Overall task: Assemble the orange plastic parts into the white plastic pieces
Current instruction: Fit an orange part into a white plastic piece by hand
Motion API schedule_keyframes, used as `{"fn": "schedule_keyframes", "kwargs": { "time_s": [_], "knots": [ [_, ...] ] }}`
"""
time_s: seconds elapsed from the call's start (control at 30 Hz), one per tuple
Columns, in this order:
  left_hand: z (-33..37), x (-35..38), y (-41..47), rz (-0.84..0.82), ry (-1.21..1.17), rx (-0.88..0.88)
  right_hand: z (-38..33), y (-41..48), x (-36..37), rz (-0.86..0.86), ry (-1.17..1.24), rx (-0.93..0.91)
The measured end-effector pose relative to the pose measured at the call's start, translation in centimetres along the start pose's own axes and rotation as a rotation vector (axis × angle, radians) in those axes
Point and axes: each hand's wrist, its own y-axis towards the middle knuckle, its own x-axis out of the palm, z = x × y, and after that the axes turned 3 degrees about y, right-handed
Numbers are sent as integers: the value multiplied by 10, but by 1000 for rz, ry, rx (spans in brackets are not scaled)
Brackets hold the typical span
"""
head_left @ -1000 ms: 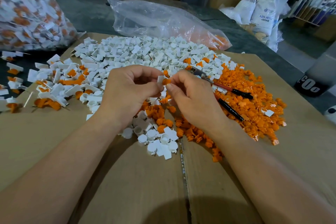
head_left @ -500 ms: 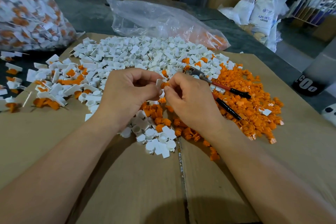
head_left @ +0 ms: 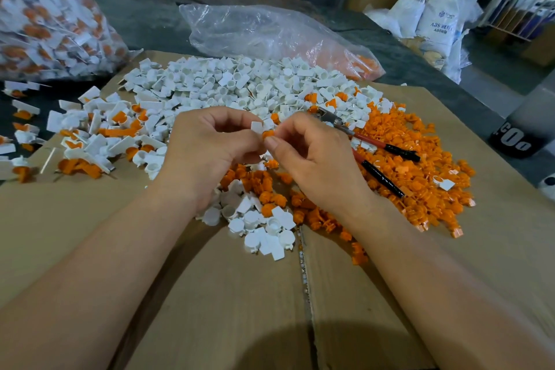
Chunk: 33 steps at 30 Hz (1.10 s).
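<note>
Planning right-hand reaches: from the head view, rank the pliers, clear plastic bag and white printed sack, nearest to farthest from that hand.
1. Pliers, on the orange pile just right of the right hand.
2. Clear plastic bag, ahead, beyond the white pieces.
3. White printed sack, far back right, off the table.

Forearms angled inward, hands meeting: left hand (head_left: 210,153) curled, pinching white piece (head_left: 256,127); right hand (head_left: 315,165) curled, pinching orange part (head_left: 268,134).
</note>
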Motion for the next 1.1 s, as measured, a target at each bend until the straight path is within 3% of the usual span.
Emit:
{"fn": "schedule_keyframes", "kwargs": {
  "time_s": [0.2, 0.3, 0.8, 0.97, 1.1],
  "knots": [
    [3, -1, 0, -44, -156, -116, 3, 0, 0, 33, 154, -130],
    [3, -2, 0, -79, -193, -165, 4, 0, 0, 69, 207, -107],
    [2, -5, 1, -120, -200, -186, 4, 1, -2, 51, 73, -173],
    [2, -5, 0, -119, -208, -129, 3, 1, -3, 24, 365, 24],
    [2, -6, 1, -108, -186, -113, 2, 1, -4, 10, 422, 51]
  ]
}}
